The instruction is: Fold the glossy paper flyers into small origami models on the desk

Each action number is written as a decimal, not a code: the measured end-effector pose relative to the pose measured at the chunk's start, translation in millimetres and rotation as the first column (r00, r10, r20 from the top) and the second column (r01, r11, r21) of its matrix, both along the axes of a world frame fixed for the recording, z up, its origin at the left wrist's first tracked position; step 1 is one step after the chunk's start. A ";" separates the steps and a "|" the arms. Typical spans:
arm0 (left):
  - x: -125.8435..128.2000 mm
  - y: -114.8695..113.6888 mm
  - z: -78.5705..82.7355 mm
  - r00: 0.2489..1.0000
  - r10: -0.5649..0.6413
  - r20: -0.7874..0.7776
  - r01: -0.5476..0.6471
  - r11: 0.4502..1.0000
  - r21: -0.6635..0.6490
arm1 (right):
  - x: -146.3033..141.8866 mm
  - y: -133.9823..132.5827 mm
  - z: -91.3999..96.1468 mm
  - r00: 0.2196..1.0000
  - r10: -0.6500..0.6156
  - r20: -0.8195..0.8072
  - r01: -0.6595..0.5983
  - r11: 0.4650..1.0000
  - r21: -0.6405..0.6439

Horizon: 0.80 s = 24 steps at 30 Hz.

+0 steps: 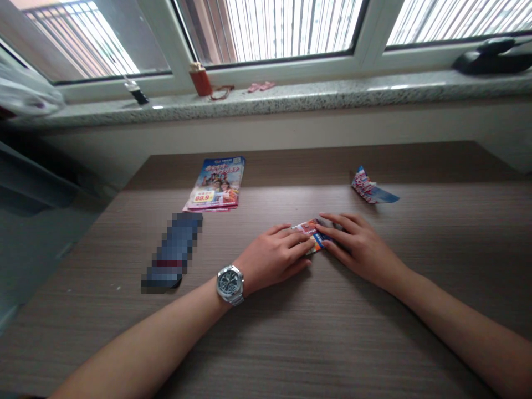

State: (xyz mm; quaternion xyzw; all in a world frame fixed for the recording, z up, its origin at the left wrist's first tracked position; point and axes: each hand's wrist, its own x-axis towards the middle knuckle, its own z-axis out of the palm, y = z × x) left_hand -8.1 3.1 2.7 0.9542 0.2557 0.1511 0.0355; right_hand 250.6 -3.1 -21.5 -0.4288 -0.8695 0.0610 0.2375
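Note:
A small folded paper (310,228) with colourful print lies flat on the wooden table, between my two hands. My left hand (279,254), with a silver wristwatch (230,284) on its wrist, rests its outstretched fingers on the paper's left and lower part. From the other side, my right hand (361,244) lays spread fingertips on the paper's right end. Both hands are palm down, and they cover part of the paper. Farther back on the right stands a folded paper shape (372,191) with a blue pointed end, apart from both hands.
A stack of printed flyers (218,185) lies at the back left. Nearer me is a dark pixelated object (173,252). On the granite windowsill (299,98) are a red container (200,80), a small black-and-clear item (136,91) and a black object (492,58).

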 end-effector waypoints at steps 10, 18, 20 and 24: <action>-2.5 2.9 0.4 0.994 0.105 0.010 -0.105 0.994 0.025 | -1.6 -5.1 4.2 0.997 0.073 -0.009 -0.073 0.997 0.023; -2.9 2.6 0.8 0.994 0.103 -0.020 -0.102 0.994 0.033 | -5.6 -11.0 5.5 0.988 0.142 -0.058 -0.143 0.990 -0.006; -2.3 1.7 2.3 0.990 0.137 -0.030 -0.136 0.990 0.037 | -6.6 -11.8 4.9 0.985 0.158 -0.068 -0.159 0.987 -0.011; -2.2 0.2 1.8 0.985 0.168 -0.048 -0.167 0.986 0.017 | -7.3 -11.7 3.9 0.982 0.169 -0.085 -0.171 0.985 -0.021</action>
